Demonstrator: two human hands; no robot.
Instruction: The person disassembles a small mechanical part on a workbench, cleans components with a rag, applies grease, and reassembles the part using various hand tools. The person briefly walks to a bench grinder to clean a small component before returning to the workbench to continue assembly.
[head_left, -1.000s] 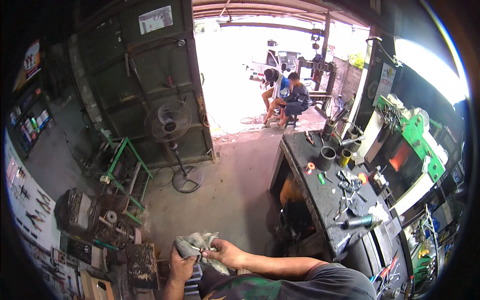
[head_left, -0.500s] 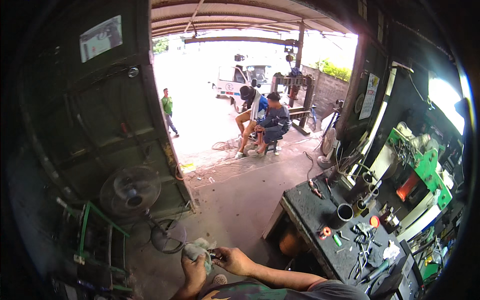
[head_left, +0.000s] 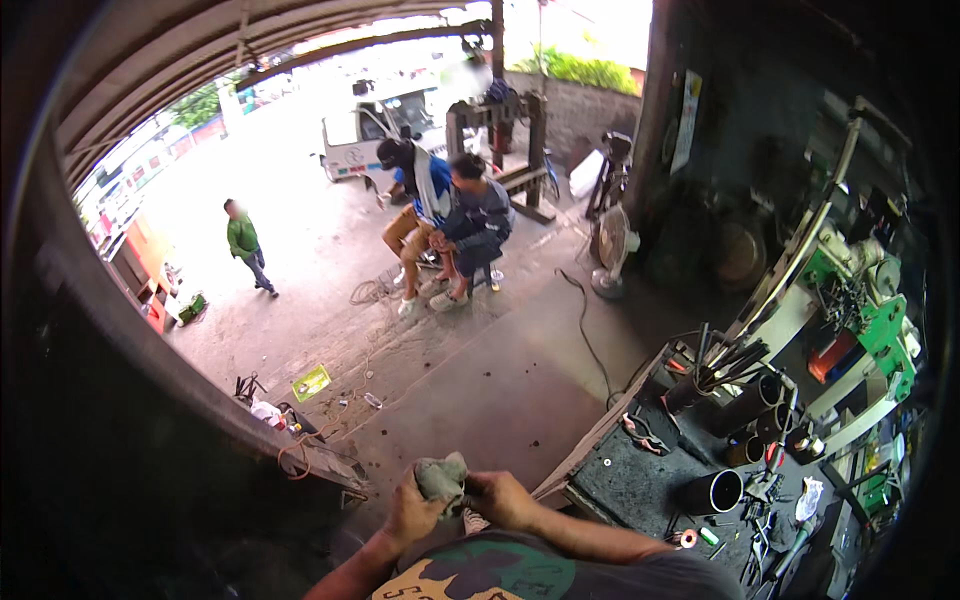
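Low in the middle of the head view, both my hands are together in front of my shirt. A crumpled grey-green rag [head_left: 440,479] is bunched in my left hand [head_left: 408,514], its fingers closed around the cloth. My right hand [head_left: 504,500] is closed at the rag's right side, thumb and fingers pinched together. Whatever sits between those fingers is dark and mostly hidden by the hand and cloth.
To my right stands a dark workbench [head_left: 622,492] bearing a black open cylinder [head_left: 712,493], pliers [head_left: 643,433], a green cylindrical piece [head_left: 709,536] and scattered tools. Beyond are a fan [head_left: 611,245], a floor cable [head_left: 594,340], two seated people [head_left: 440,215] and one walking person [head_left: 243,238].
My view has turned right, so the standing fan at left is gone and more bench shows. The small dark metallic piece seen at my right fingers is now mostly hidden. The rag stays in my left hand.
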